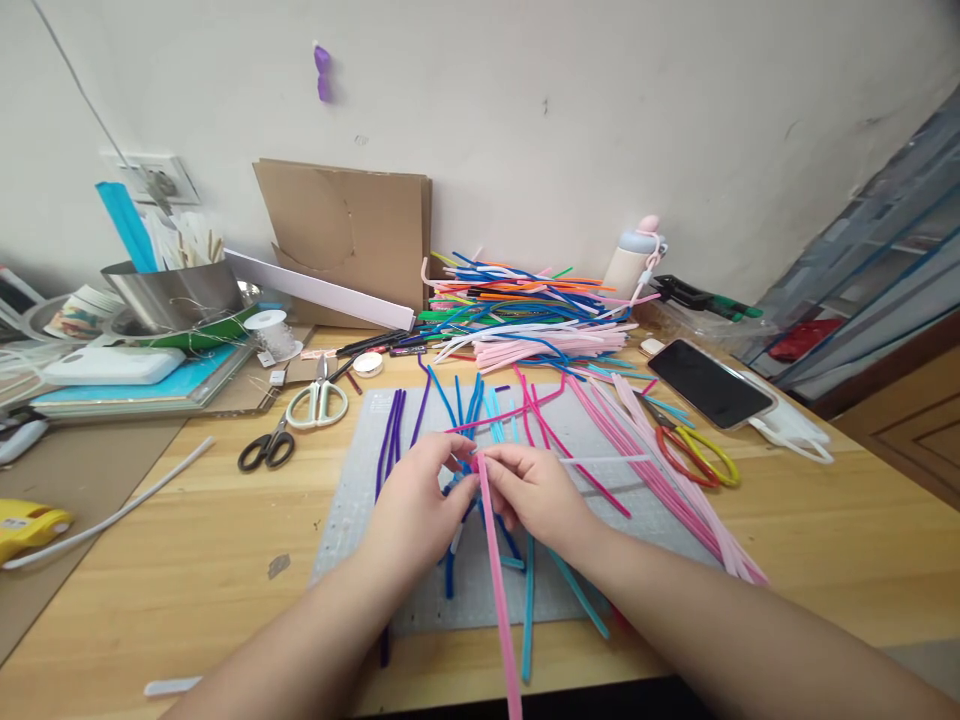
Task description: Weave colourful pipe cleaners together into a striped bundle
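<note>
Both my hands meet over the grey cutting mat (pixel 345 540). My left hand (pixel 431 490) pinches a pink pipe cleaner (pixel 495 590) near its upper end. From the other side, my right hand (pixel 536 490) has its fingertips closed on the same pipe cleaner, whose long end runs down toward me. Behind and below my fingers lie blue pipe cleaners (pixel 450 570), partly hidden, and I cannot tell whether they are joined to the pink one. Purple pipe cleaners (pixel 390 440) lie left of my hands, light pink ones (pixel 645 460) on the right.
A heap of coloured pipe cleaners (pixel 525 310) lies at the back, near a bottle (pixel 630 262). White scissors (pixel 319 400) and black scissors (pixel 268 448) are on the left. Red-and-yellow pliers (pixel 697 455) and a phone (pixel 705 382) lie right. A yellow tool (pixel 30 528) sits far left.
</note>
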`<state>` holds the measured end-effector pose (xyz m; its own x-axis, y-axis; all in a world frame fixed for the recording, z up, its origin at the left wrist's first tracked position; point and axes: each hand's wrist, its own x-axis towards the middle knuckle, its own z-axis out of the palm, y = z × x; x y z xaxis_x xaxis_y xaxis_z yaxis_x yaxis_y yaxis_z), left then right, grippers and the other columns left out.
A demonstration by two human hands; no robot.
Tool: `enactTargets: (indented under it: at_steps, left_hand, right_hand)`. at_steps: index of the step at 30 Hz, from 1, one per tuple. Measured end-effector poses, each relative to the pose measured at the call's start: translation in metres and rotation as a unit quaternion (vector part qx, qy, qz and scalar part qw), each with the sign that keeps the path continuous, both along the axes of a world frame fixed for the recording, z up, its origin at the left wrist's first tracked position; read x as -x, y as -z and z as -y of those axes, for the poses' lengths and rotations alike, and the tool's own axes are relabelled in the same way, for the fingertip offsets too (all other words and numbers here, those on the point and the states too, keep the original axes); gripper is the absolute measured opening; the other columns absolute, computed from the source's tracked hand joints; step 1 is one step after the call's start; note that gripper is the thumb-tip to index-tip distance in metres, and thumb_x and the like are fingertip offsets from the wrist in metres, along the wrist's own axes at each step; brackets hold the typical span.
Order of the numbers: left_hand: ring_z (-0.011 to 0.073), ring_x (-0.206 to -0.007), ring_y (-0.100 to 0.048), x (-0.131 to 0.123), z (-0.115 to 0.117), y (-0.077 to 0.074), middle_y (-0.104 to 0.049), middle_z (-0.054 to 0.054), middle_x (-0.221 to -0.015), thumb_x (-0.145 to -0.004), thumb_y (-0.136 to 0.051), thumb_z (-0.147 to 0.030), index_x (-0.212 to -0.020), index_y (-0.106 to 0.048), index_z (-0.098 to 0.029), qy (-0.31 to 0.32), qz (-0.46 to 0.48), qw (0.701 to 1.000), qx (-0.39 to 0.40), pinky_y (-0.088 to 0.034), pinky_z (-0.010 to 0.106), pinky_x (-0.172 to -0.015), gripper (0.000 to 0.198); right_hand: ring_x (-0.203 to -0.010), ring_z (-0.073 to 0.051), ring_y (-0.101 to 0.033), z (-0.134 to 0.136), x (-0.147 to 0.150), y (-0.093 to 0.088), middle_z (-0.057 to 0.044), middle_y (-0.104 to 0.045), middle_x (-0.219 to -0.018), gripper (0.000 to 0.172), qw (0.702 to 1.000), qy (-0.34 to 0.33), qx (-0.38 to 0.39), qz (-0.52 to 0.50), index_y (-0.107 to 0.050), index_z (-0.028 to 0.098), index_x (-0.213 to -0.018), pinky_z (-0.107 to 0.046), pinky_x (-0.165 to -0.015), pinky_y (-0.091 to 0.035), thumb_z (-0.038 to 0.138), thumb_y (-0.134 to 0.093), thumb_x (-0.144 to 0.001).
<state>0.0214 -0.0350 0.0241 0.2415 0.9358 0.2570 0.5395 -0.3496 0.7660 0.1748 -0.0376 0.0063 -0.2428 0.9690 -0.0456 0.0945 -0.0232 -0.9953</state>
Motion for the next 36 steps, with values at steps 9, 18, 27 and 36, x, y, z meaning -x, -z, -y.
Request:
enactTargets:
  at_steps: [9, 18, 27, 36]
  left_hand:
    - [0.0157, -0.078, -0.059, -0.001, -0.003, 0.001, -0.066, 0.001, -0.085, -0.08, -0.054, -0.029, -0.09, -0.061, -0.02, -0.002, -0.006, 0.999, 0.051, -0.045, 0.029, -0.07, 0.015]
    - [0.017, -0.077, -0.06, 0.002, -0.007, 0.005, -0.068, 0.002, -0.084, -0.08, -0.053, -0.027, -0.088, -0.064, -0.02, -0.024, -0.002, 1.0, 0.014, -0.045, 0.028, -0.069, 0.015]
    - [0.0194, -0.09, -0.061, 0.005, -0.006, -0.015, -0.066, 0.008, -0.098, -0.081, -0.055, -0.038, -0.1, -0.059, -0.016, 0.034, 0.117, 0.989, 0.08, -0.047, 0.033, -0.08, 0.029]
    - [0.0232, -0.114, -0.05, 0.022, -0.018, -0.031, -0.055, 0.012, -0.124, -0.077, -0.058, -0.04, -0.119, -0.051, -0.016, 0.011, 0.065, 0.997, 0.051, -0.037, 0.039, -0.097, 0.049]
  right_hand:
    - [-0.038, -0.006, -0.046, -0.001, 0.002, 0.002, 0.006, -0.049, -0.053, 0.025, 0.997, -0.004, 0.014, -0.07, -0.057, 0.016, -0.087, -0.017, -0.036, -0.036, 0.04, -0.056, -0.079]
    - [-0.042, -0.007, -0.054, -0.008, -0.001, -0.002, 0.003, -0.058, -0.065, 0.029, 0.989, -0.041, 0.046, -0.132, -0.057, 0.017, -0.096, -0.017, -0.034, -0.039, 0.038, -0.059, -0.077]
    - [-0.05, -0.01, -0.06, -0.023, -0.02, -0.009, 0.001, -0.062, -0.071, 0.015, 0.991, -0.08, -0.008, -0.109, -0.058, 0.017, -0.09, -0.019, -0.04, -0.043, 0.027, -0.056, -0.079]
    - [-0.053, -0.011, -0.06, -0.021, -0.025, -0.019, 0.0, -0.06, -0.076, 0.012, 0.983, -0.092, -0.086, -0.135, -0.054, 0.018, -0.09, -0.021, -0.043, -0.043, 0.024, -0.056, -0.08]
